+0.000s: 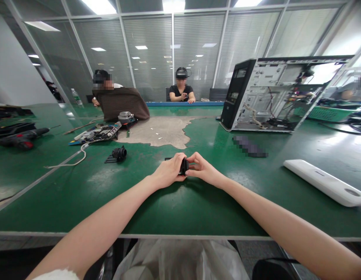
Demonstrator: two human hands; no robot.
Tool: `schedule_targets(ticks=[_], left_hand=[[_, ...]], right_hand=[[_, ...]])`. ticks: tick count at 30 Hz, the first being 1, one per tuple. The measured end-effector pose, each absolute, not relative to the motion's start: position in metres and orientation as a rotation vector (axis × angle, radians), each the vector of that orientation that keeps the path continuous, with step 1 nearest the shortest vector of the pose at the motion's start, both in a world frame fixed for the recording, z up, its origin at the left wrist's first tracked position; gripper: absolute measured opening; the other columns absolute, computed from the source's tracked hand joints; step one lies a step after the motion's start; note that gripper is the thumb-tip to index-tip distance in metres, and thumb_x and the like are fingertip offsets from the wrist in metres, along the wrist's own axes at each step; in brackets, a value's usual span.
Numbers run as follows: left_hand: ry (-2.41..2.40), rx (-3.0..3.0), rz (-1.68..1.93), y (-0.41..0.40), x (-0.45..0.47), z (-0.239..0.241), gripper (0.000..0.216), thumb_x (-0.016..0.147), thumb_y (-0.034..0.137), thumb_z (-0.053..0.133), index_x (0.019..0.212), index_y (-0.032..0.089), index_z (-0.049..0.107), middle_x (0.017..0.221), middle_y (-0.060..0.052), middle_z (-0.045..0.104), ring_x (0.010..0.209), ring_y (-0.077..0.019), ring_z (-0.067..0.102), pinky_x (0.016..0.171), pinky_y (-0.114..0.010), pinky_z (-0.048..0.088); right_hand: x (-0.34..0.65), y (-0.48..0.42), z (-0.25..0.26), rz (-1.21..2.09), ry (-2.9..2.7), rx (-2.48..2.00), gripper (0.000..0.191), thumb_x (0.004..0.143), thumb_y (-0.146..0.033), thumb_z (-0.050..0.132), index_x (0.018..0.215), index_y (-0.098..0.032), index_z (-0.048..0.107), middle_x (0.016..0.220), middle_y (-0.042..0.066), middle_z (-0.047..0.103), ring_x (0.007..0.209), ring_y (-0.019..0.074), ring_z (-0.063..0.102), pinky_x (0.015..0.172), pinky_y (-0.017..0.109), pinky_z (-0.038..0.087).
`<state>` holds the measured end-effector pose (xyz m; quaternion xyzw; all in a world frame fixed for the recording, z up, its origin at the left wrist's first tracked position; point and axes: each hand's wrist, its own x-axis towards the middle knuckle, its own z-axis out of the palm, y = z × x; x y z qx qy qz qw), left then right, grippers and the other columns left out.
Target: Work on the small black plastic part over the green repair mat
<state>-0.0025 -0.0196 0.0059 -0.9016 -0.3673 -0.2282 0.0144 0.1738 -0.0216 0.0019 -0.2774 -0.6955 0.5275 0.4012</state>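
Both my hands meet over the green table mat [198, 206], a little beyond its near edge. My left hand [168, 171] and my right hand [201, 168] are closed from either side on one small black part [184, 166], held just above the mat. Most of the part is hidden by my fingers. A thin black piece [168, 158] pokes out behind my left hand.
An open computer case [273, 93] stands at the back right, a white panel [326, 182] lies at right. A small black component [119, 153], a white cable [72, 158] and a circuit board [97, 134] lie at left, a drill [21, 139] further left. Other people sit across the table.
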Motion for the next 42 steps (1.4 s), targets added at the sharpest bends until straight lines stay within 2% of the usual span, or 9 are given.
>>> schedule_targets(ticks=[6,11,14,20,26,32,38,42], left_hand=[[-1.127,-2.812,-0.759,-0.0189,-0.0022,0.0045,0.056,0.069,0.03,0.056,0.114,0.019,0.024,0.112,-0.01,0.041,0.088,-0.0215,0.054,0.065,-0.034,0.047],[-1.113,-2.826,-0.803,-0.0177,-0.0023,0.0024,0.057,0.069,0.031,0.057,0.114,0.02,0.024,0.111,-0.009,0.041,0.09,-0.0215,0.054,0.066,-0.035,0.047],[-1.116,-2.824,-0.794,-0.0179,-0.0023,0.0027,0.058,0.068,0.03,0.058,0.114,0.02,0.024,0.111,-0.009,0.041,0.089,-0.0215,0.054,0.065,-0.034,0.047],[-1.126,-2.818,-0.759,-0.0187,-0.0029,0.0037,0.059,0.067,0.027,0.058,0.114,0.019,0.024,0.111,-0.009,0.041,0.086,-0.021,0.054,0.063,-0.033,0.047],[-1.116,-2.821,-0.788,-0.019,-0.0024,0.0043,0.056,0.069,0.03,0.056,0.114,0.02,0.024,0.111,-0.009,0.041,0.088,-0.0208,0.054,0.065,-0.033,0.047],[-1.127,-2.822,-0.771,-0.0195,-0.0016,0.0051,0.055,0.069,0.032,0.056,0.114,0.02,0.024,0.111,-0.009,0.041,0.088,-0.0214,0.053,0.065,-0.034,0.047],[-1.144,-2.797,-0.723,-0.02,-0.002,0.0055,0.055,0.069,0.03,0.056,0.112,0.019,0.025,0.11,-0.009,0.042,0.085,-0.0207,0.055,0.062,-0.033,0.047],[-1.126,-2.797,-0.736,-0.0197,-0.0018,0.0047,0.055,0.069,0.03,0.056,0.113,0.018,0.025,0.112,-0.01,0.041,0.088,-0.0212,0.054,0.065,-0.033,0.047]], right_hand=[[0.1704,-0.0235,0.0037,1.297,-1.718,-0.808,0.018,0.075,-0.032,0.053,0.082,-0.02,0.041,0.083,-0.001,0.052,0.071,0.0088,0.053,0.07,0.028,0.046],[0.1695,-0.0205,0.0035,1.239,-1.715,-0.883,0.023,0.072,-0.032,0.056,0.089,-0.02,0.044,0.092,0.002,0.052,0.084,0.0125,0.053,0.077,0.032,0.045],[0.1707,-0.0192,0.0036,1.221,-1.75,-0.855,0.022,0.071,-0.03,0.058,0.086,-0.019,0.045,0.093,0.002,0.05,0.089,0.0137,0.052,0.079,0.032,0.044],[0.1728,-0.0228,0.0034,1.319,-1.745,-0.728,0.033,0.063,-0.026,0.066,0.081,-0.021,0.039,0.092,0.0,0.051,0.082,0.0119,0.054,0.072,0.029,0.046],[0.1693,-0.0245,0.0053,1.327,-1.681,-0.831,0.021,0.074,-0.034,0.054,0.081,-0.02,0.041,0.081,-0.002,0.052,0.071,0.0087,0.053,0.071,0.029,0.047],[0.1698,-0.0198,0.003,1.261,-1.701,-0.87,0.024,0.07,-0.033,0.058,0.087,-0.02,0.045,0.093,0.001,0.05,0.086,0.0129,0.053,0.078,0.032,0.045],[0.1724,-0.0212,0.0029,1.321,-1.743,-0.726,0.032,0.064,-0.027,0.066,0.081,-0.021,0.039,0.09,0.0,0.052,0.082,0.0129,0.055,0.072,0.03,0.047],[0.1696,-0.0233,0.0043,1.309,-1.695,-0.79,0.024,0.07,-0.032,0.058,0.08,-0.021,0.04,0.083,-0.001,0.053,0.076,0.0105,0.054,0.07,0.028,0.046]])
